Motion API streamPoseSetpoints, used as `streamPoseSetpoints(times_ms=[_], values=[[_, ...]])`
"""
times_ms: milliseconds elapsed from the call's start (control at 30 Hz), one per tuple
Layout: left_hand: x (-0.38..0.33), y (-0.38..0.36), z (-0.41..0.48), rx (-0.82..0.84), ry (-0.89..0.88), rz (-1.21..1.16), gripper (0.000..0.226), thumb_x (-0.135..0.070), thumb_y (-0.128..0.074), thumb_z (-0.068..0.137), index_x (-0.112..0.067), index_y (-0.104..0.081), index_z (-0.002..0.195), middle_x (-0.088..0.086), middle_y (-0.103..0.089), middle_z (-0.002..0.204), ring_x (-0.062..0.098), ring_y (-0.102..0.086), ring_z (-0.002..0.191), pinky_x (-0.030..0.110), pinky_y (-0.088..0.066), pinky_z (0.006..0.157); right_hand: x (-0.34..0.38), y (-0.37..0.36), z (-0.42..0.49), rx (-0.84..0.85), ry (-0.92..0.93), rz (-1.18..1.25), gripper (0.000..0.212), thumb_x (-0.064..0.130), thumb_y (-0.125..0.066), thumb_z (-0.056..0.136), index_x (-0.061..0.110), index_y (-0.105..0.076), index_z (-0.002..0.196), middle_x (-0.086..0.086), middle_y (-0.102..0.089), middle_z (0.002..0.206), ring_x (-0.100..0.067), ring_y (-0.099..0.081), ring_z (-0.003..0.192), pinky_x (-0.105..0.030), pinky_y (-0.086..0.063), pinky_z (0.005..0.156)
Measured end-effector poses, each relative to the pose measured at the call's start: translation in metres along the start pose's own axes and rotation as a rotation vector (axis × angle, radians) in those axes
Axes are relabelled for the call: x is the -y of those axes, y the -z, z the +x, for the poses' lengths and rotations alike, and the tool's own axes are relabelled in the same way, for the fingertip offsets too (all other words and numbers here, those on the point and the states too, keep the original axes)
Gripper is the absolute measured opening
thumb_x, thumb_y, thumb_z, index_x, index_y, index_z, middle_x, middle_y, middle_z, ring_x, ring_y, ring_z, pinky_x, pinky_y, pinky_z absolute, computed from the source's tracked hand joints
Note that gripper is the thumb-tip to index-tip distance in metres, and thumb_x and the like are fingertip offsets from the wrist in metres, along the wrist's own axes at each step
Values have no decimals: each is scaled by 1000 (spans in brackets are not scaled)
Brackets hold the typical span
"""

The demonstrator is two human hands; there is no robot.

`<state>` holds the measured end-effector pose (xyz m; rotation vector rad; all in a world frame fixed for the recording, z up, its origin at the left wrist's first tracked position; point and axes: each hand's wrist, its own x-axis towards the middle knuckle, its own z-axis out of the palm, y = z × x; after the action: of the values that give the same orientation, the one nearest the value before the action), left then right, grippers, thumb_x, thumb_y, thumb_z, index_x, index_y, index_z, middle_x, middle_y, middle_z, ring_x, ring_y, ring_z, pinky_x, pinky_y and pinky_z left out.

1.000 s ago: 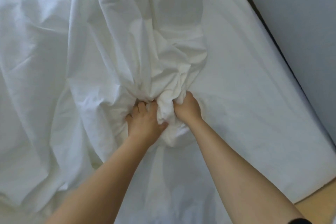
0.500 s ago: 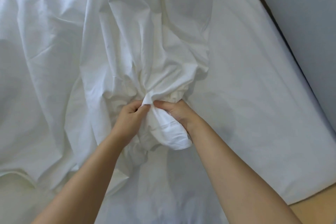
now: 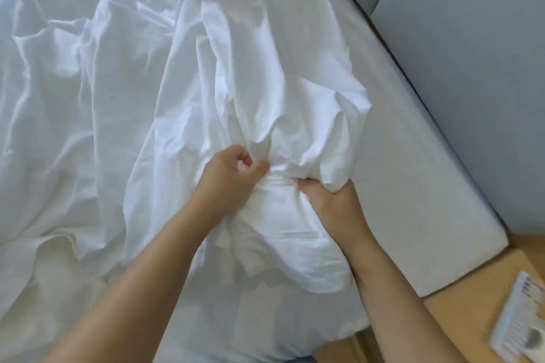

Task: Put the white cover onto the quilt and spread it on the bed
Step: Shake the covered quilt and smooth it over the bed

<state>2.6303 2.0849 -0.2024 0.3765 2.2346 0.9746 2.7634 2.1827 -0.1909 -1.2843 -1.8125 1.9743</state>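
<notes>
Soft, bright daylight falls from about 9 o'clock across the white cover (image 3: 265, 115), burning its folds at 9 and 10 o'clock into near-featureless glare. Shallow grey shadows sit on the 3 o'clock side of each ridge. The printed card (image 3: 519, 318) at 4 o'clock is smeared by motion blur, its text unreadable. The wide lens bows the mattress edge (image 3: 413, 138) at 3 o'clock. Fine detail looks soft throughout.

I can read no text from this view. At the lower right of the frame, a pale rectangular printed card (image 3: 520, 324) lies on a light wooden surface (image 3: 454, 321). It carries rows of dark marks, but they are too blurred for me to make out.
</notes>
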Motion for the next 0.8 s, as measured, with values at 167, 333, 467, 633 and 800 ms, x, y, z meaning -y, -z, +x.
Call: streamPoseSetpoints(times_ms=[167, 333, 467, 633, 800], values=[[-15, -16, -82, 91, -107, 34, 19, -26, -62, 86, -7, -62, 87, 9, -65, 84, 24, -61, 80, 39, -49, 75, -5, 35, -87, -83, -13, -17, 5, 8, -61, 85, 10, -66, 87, -3, -68, 80, -21, -67, 85, -32, -53, 71], [-22, -33, -166, 133, -154, 2, 24, -24, -49, 90, -3, -61, 93, 10, -65, 84, 27, -61, 78, 41, -49, 72, -9, 63, -177, -127, 26, 9, 8, 5, -61, 84, 9, -67, 80, 5, -66, 71, -10, -65, 73, -21, -50, 62], [-38, -53, -238, 232, -247, -240, 21, -20, -46, 91, -6, -61, 89, 4, -66, 77, 15, -59, 71, 29, -46, 63, -4, 117, -247, -260, 90, 96, 17, 6, -66, 81, 21, -66, 75, 16, -68, 63, 4, -62, 58, -11, -46, 50], [-17, -121, -254, 318, -203, 21, 24, -26, -38, 95, -10, -51, 84, 3, -61, 78, 19, -57, 71, 33, -45, 63, -55, 163, -240, -383, -45, -79, 19, 3, -61, 85, 14, -59, 70, 3, -60, 68, -8, -58, 61, -7, -39, 43], [35, -159, -211, 210, -74, 361, 28, -27, -35, 96, -14, -33, 71, 1, -43, 67, 15, -38, 57, 28, -28, 51, -143, 162, -167, -218, -243, -235, 2, 18, -61, 88, 18, -63, 87, -5, -68, 91, -19, -63, 84, -25, -51, 68]])
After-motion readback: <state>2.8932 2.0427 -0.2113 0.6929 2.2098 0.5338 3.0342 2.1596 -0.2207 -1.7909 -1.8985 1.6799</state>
